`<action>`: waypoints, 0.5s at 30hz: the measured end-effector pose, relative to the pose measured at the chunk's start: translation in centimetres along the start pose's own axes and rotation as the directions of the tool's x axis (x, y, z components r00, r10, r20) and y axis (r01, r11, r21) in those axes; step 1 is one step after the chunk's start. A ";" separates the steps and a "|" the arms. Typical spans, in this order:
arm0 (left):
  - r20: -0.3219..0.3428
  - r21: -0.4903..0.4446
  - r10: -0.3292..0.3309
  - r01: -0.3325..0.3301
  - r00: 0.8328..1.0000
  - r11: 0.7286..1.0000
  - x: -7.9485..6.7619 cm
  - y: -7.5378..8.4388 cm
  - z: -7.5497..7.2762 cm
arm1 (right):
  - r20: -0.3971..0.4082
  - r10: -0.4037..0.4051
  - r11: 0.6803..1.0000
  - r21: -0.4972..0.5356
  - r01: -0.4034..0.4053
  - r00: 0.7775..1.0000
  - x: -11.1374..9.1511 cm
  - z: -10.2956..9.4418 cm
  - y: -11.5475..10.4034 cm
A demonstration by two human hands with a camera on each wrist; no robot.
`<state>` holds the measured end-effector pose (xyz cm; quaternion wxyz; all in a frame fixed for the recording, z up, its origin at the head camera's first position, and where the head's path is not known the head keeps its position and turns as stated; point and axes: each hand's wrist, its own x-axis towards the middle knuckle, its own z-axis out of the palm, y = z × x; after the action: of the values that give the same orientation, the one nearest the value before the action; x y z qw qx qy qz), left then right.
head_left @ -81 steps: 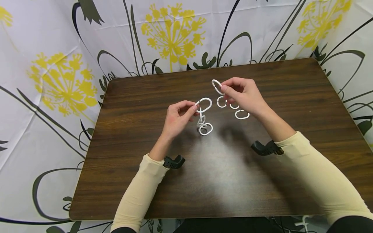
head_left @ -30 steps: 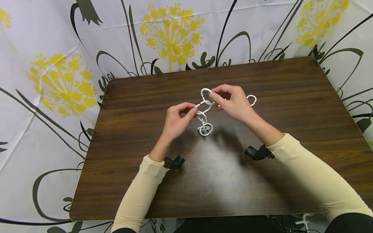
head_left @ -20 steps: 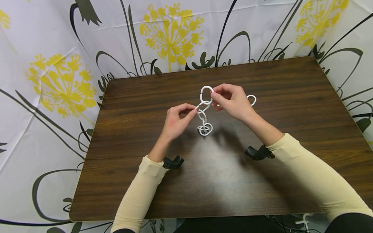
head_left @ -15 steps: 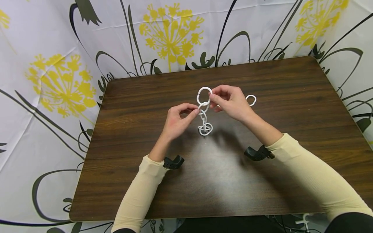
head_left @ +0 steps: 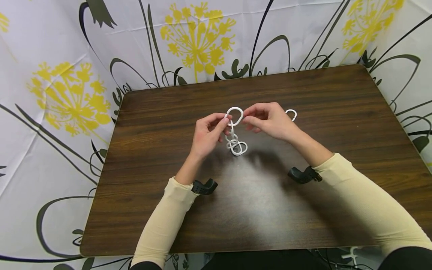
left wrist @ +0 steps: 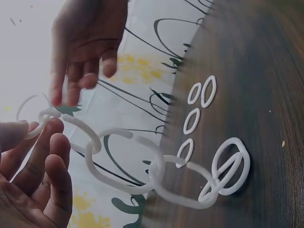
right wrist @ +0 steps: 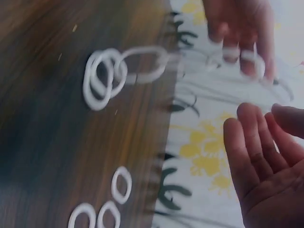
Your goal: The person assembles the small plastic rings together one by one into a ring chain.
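Note:
A chain of white plastic links hangs from my left hand, its lower end resting on the table. Thumb and fingers of that hand pinch the topmost link at its left side. Close to the right of this link is my right hand, fingers extended and holding nothing. Both wrist views show its fingers apart from the chain. In the right wrist view the lower links lie bunched on the wood.
Several loose white links lie on the brown table, mostly hidden behind my right hand in the head view; one link shows beyond it. A flower-patterned curtain hangs along the table's back and sides.
My right hand brought a separate link to the chain, where it now hangs joined as the top link. My left hand shifted its pinch up to it, and my right hand let go.

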<state>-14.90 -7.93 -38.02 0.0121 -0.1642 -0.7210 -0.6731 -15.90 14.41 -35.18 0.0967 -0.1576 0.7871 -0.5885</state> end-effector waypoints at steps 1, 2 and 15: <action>-0.003 0.002 -0.009 0.009 1.000 1.000 0.0 0.0 0.0 | -0.008 -0.003 0.999 -0.051 0.002 1.000 0.0 -0.4 0.3; -0.005 0.002 -0.018 0.018 1.000 1.000 -0.1 0.0 -0.1 | -0.016 -0.013 0.993 -0.121 0.011 1.000 0.1 -0.9 0.8; 0.023 0.024 -0.074 0.073 0.997 0.997 -0.6 1.9 0.0 | 0.079 0.111 0.562 -0.827 0.003 0.991 -1.6 -5.1 8.4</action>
<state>-13.86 -8.02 -36.31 -0.0194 -0.1454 -0.7343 -0.6628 -17.24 21.78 -41.79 0.0775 -0.1958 0.9677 -0.1386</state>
